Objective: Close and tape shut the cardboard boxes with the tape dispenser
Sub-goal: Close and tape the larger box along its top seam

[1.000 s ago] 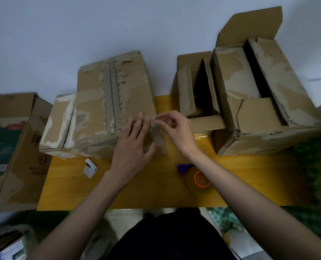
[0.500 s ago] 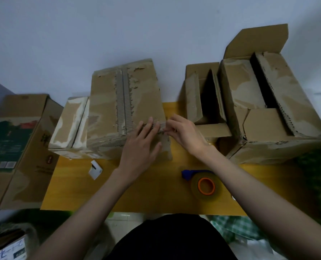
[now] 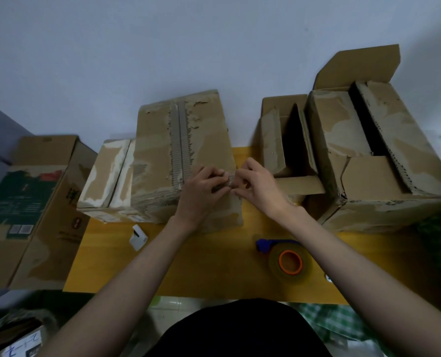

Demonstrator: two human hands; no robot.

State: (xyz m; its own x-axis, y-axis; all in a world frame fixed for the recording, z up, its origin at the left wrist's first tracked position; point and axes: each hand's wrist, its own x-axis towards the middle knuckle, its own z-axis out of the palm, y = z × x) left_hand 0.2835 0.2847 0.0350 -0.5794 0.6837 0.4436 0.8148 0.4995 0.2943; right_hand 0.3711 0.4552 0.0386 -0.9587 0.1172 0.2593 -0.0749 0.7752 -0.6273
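A second ago the left hand [image 3: 201,194] lay flat on the closed, worn brown cardboard box [image 3: 183,153]; now its fingers curl and, with the right hand [image 3: 259,188], pinch something at the box's near top edge, possibly a loose tape end, though the view is too dim to tell. So sealing this box is not finished. The tape dispenser with blue handle and orange core [image 3: 286,258] lies unheld on the yellow wooden surface [image 3: 214,266], under the right forearm. Two open cardboard boxes [image 3: 368,150] stand to the right, still untaped; a small white object [image 3: 138,237] lies near the left wrist.

Bare table [image 3: 209,269] between white card [image 3: 138,237] and tape dispenser [image 3: 287,261]
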